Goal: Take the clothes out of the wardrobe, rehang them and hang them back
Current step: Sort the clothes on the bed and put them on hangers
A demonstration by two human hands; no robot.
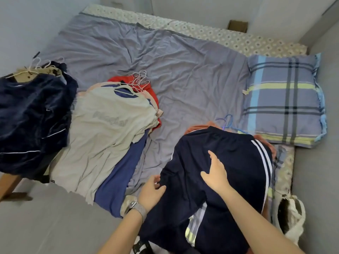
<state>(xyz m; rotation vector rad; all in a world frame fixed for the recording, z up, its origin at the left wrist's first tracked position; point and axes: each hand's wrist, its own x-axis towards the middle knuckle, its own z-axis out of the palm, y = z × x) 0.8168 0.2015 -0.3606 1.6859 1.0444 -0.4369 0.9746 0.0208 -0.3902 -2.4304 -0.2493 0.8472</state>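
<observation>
Dark navy track pants [229, 162] with white side stripes lie on the bed's near right part, over an orange garment [198, 128] and a blue hanger [226, 123]. My right hand [215, 172] rests flat on the pants with fingers spread. My left hand [151, 191], a watch on its wrist, touches the pants' left edge with loosely bent fingers. A pile of shirts on hangers, beige [104, 129] on top with blue and red beneath, lies left of centre. A dark navy garment pile [31, 121] on hangers sits at the far left.
The bed carries a rumpled grey-blue sheet [165, 70]. A plaid pillow [284, 99] lies at the right. A white bag [291, 219] sits by the bed's near right corner. A cardboard box [237, 26] stands beyond the bed. Grey floor lies at the near left.
</observation>
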